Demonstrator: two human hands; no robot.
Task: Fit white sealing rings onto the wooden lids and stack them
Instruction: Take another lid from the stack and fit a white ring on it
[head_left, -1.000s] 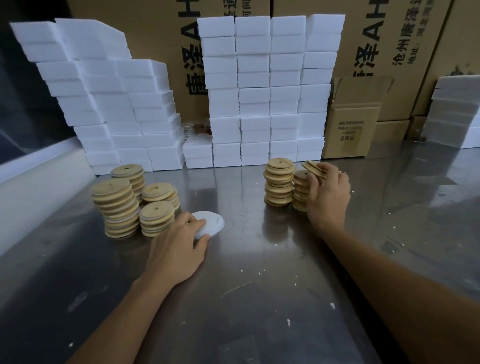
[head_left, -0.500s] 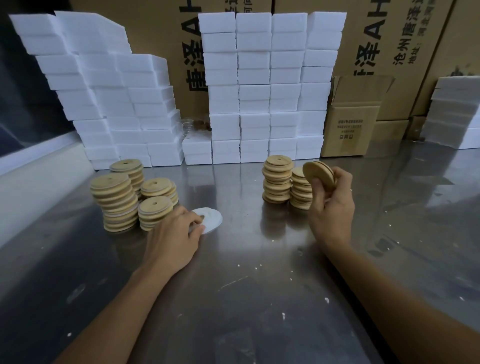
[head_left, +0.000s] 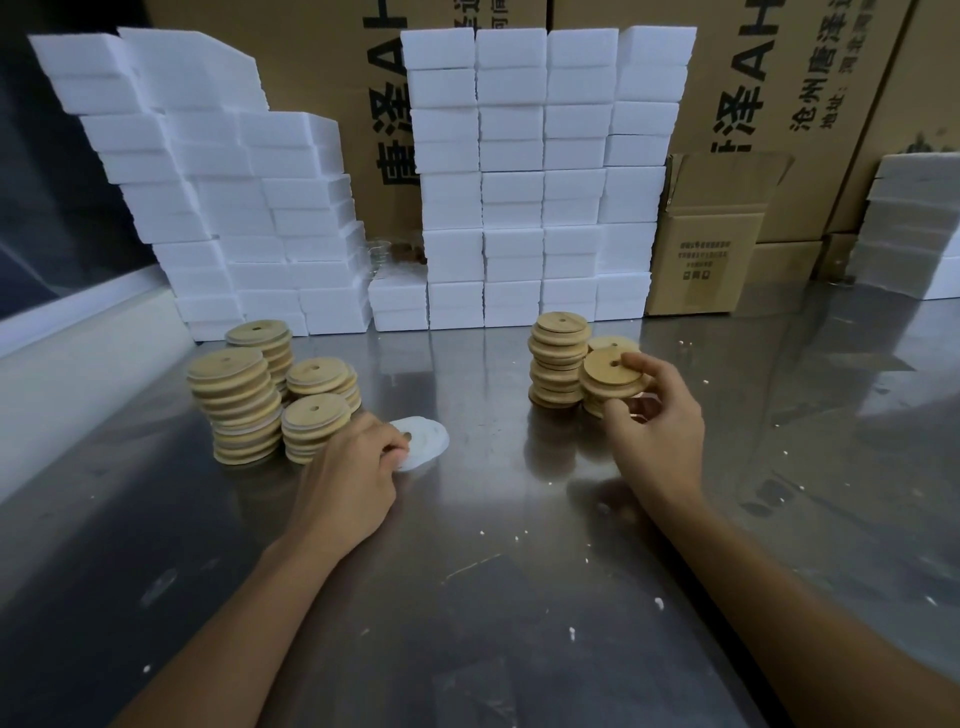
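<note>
- We count four stacks of wooden lids (head_left: 236, 405) on the left of the steel table (head_left: 467, 597): two in front, two behind, standing close together.
- We count two more lid stacks on the right; the taller right stack (head_left: 557, 364) stands clear, while the shorter one beside it is partly hidden by the held lid.
- Right hand (head_left: 657, 431): fingers and thumb curled around the rim of one wooden lid (head_left: 613, 371), held off the table just in front of the shorter stack, flat face with its centre hole turned up and toward us.
- Left hand (head_left: 348, 483): knuckles up, fingertips curled onto the near edge of the white sealing rings (head_left: 423, 441), which lie flat on the table just right of the front left stack. We cannot tell how many rings are in that white pile.
- Behind, white foam blocks (head_left: 540, 176) are piled in columns against the cardboard cartons (head_left: 753, 104); a third group of blocks sits at far right.
- One small open cardboard box (head_left: 701, 260) stands right of the middle foam pile.
- White crumbs are scattered over the tabletop.
</note>
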